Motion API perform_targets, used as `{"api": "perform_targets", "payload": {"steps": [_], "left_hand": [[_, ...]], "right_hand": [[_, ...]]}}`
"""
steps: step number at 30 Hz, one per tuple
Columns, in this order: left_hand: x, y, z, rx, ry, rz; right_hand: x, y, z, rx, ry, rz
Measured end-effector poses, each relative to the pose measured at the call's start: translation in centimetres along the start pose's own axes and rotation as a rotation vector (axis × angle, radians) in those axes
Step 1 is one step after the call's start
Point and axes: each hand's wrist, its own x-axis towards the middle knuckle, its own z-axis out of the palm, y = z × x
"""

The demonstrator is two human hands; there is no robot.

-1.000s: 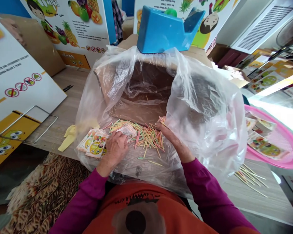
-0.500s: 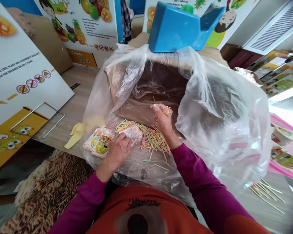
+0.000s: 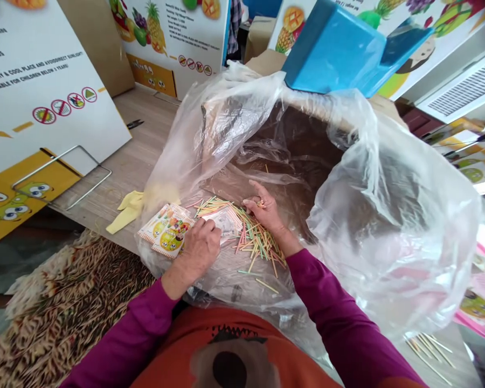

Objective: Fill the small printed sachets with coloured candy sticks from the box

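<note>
A heap of thin coloured sticks lies on clear plastic at the mouth of a plastic-lined cardboard box. My right hand rests over the heap's far side, fingers curled around a few sticks. My left hand presses down with bent fingers on a small white printed packet beside the sticks. Two or three colourful packets lie just left of that hand, under the plastic edge.
A blue plastic dispenser sits on the box top. Printed display boards stand at the left, with a wire stand. A yellow scrap lies on the wooden table. More sticks and a pink tray are at right.
My right hand lifted a few sticks up into the box mouth, then came back down onto the heap. My left hand stayed on the packet. The view shifted to the right.
</note>
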Motion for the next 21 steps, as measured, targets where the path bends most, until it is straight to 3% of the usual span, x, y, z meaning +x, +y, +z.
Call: {"api": "perform_targets", "payload": {"steps": [3,7,9,13,17,21], "left_hand": [[0.4,-0.6,-0.4,-0.073,0.029,-0.027],[1.1,-1.2,-0.8,-0.136,0.148,-0.071],[1.2,-1.0,-0.8,-0.109,0.153,-0.067],[1.1,-0.6,-0.3,-0.07,0.05,-0.041],[1.1,-1.1,-0.4,-0.258,0.11,-0.093],[1.7,-1.4,-0.9,-0.597,0.221,-0.17]], "right_hand": [[0.1,0.0,0.3,-0.006,-0.008,0.021],[-0.1,-0.6,-0.4,0.0,0.222,-0.023],[-0.1,-0.7,-1.0,-0.029,0.265,-0.049],[0.3,-0.1,-2.0,-0.159,0.107,-0.052],[0.4,0.1,-2.6,-0.15,-0.021,-0.021],[-0.6,-2.6,-1.5,-0.007,0.18,-0.07]]}}
